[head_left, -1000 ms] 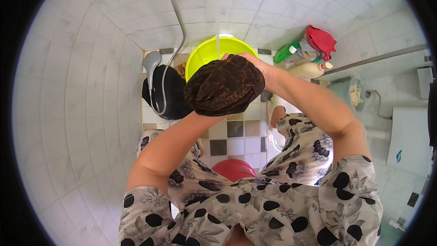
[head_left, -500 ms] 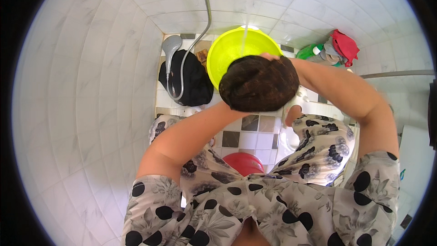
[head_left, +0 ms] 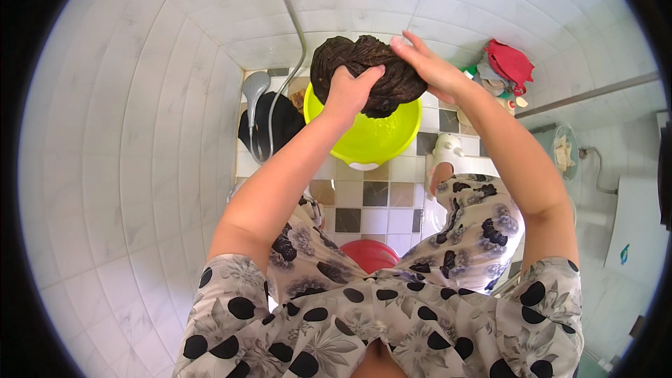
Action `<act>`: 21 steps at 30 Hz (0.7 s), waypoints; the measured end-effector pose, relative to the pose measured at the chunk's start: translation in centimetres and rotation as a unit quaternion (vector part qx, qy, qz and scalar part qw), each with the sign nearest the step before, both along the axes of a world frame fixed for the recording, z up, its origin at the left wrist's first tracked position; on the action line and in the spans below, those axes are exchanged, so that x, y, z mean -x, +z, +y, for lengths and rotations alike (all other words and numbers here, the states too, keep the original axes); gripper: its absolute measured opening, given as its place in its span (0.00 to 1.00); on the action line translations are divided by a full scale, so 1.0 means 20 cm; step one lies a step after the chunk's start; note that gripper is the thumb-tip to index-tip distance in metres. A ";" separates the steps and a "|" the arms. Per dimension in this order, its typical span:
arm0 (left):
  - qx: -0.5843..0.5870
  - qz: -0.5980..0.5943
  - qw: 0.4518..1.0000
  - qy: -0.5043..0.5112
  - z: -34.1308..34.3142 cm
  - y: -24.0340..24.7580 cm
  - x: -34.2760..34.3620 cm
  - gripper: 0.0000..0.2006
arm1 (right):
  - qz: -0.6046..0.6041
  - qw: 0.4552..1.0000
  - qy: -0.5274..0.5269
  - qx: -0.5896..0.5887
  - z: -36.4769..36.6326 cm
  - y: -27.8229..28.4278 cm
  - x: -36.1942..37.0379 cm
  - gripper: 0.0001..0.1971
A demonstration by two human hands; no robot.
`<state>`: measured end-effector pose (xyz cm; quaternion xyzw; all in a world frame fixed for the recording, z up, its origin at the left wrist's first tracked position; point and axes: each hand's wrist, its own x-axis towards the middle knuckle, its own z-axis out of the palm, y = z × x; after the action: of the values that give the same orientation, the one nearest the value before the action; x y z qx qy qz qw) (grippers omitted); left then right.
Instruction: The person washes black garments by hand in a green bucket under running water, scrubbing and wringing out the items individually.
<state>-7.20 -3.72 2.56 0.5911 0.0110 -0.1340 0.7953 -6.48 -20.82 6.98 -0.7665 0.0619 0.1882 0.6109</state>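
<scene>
A bunched wad of dark brown wet-looking cloth [head_left: 395, 87] is held up over a lime-yellow basin [head_left: 400, 141] on the floor. My left hand [head_left: 348, 94] grips it from the near side, thumb on top and fingers hidden in the folds. At the cloth's right end lies my right hand [head_left: 439, 75], its fingers stretched and spread against the edge rather than wrapped round it. Below the cloth, the near half of the basin shows; the far half is covered.
A shower head [head_left: 256, 85] and its hose [head_left: 292, 17] rest by a black cloth heap [head_left: 281, 120] on the left. Red cloth [head_left: 511, 64] tops a pile at the back right. A red stool-like thing [head_left: 369, 255] sits between my legs; a white slipper [head_left: 448, 145] is on my right foot.
The cloth has moved away from me and a little left, from the basin's near right edge to above it. My right hand's fingers, mostly hidden before, now show spread out.
</scene>
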 end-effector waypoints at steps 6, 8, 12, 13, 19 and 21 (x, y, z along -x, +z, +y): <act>0.029 -0.015 0.997 -0.070 -0.17 0.06 0.06 0.19 | -0.294 0.895 0.233 0.243 -0.11 0.17 0.19 0.53; 0.024 -0.019 0.996 -0.089 -0.27 0.11 0.09 0.17 | -0.319 0.910 0.204 0.169 -0.24 0.18 0.22 0.50; -0.013 -0.008 0.999 -0.044 -0.45 0.18 0.14 0.14 | -0.189 0.970 0.000 0.150 -0.64 0.19 0.29 0.33; -0.029 -0.015 0.996 -0.084 -0.50 0.20 0.17 0.15 | -0.181 0.961 -0.025 0.210 -0.82 0.09 0.30 0.30; -0.066 -0.080 0.964 -0.245 -0.87 0.26 0.23 0.15 | -0.182 0.815 -0.298 0.462 -1.56 -0.54 0.53 0.29; -0.076 -0.100 0.959 -0.256 -0.94 0.23 0.22 0.14 | -0.192 0.787 -0.334 0.482 -1.64 -0.60 0.51 0.29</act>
<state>-11.56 -22.57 7.16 0.6430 -0.2097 -0.2719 0.6846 -16.74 -53.56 -5.05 -0.9132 0.2782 -0.2325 0.1862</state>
